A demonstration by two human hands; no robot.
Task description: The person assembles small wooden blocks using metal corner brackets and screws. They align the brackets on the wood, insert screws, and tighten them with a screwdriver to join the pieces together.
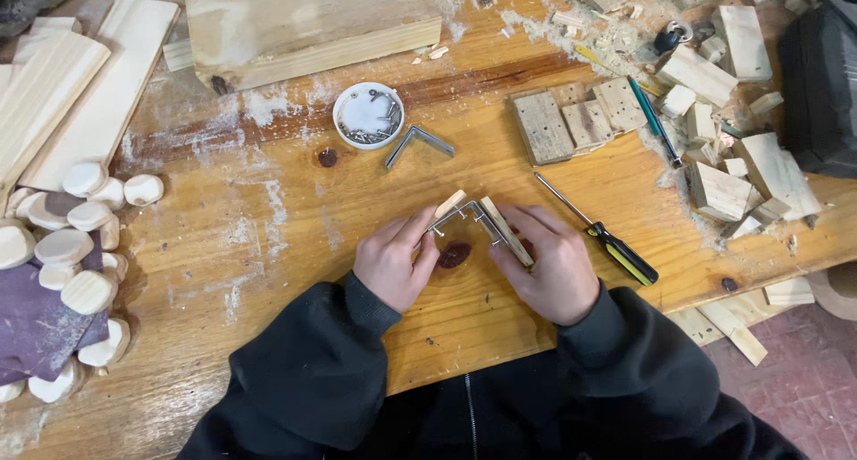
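Both hands' fingers pinch two wood strips (500,226) joined by a metal bracket (464,213) between them.

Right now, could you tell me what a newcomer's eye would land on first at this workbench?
Probably the two hands at the centre: the left hand and right hand press small wood strips against a metal corner bracket. Next, the screwdriver just right of them, the white dish of screws above, and the round wooden discs piled at the left edge.

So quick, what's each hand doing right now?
Left hand: closed on a small wood strip and metal bracket.
Right hand: closed on another wood strip.
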